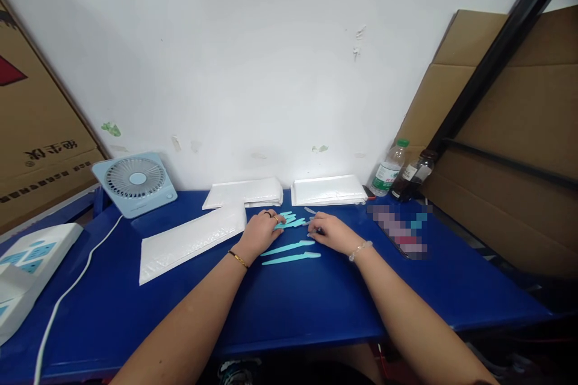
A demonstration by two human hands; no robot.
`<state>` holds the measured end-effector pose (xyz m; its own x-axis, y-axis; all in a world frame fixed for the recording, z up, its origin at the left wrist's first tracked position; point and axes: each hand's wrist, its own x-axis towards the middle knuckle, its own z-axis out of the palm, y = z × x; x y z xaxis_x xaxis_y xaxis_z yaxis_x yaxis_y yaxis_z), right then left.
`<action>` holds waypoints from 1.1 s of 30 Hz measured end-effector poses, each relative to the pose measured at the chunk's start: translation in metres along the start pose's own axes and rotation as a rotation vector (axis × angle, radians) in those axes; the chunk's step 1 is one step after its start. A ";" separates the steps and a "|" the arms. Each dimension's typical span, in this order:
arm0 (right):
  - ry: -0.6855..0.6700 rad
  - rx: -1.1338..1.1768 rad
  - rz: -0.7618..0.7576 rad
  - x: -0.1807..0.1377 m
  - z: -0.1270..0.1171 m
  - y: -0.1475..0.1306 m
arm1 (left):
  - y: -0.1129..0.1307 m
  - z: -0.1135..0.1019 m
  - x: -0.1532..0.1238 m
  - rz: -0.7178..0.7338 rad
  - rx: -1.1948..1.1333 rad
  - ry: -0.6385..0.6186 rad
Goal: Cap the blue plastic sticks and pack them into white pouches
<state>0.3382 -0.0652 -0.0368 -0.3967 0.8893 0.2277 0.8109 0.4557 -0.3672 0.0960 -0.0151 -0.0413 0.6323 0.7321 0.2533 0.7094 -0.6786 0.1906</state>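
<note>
Turquoise razor-like sticks (291,258), right of fan (138,179): we judge light, stiff, slick; best held mid-shaft. Left hand (262,231), right hand (333,233) half-curled; grip we cannot tell.

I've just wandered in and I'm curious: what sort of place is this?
Probably a work corner in a workshop or storeroom, though one view can't settle it: slim turquoise tools and white padded envelopes lie on a blue table, with printed cardboard standing at the left.
</note>
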 end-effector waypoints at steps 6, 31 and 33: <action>-0.017 -0.253 0.056 0.006 0.010 -0.014 | 0.005 -0.006 0.003 -0.011 0.063 -0.038; 0.366 0.905 0.315 0.004 -0.008 -0.002 | 0.007 -0.004 0.003 -0.170 -0.508 0.015; 0.369 0.892 0.309 0.004 -0.008 -0.003 | 0.006 -0.002 0.003 -0.179 -0.549 0.019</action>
<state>0.3379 -0.0635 -0.0274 0.0567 0.9744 0.2177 0.1785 0.2047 -0.9624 0.1019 -0.0172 -0.0368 0.5082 0.8405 0.1878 0.5356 -0.4792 0.6953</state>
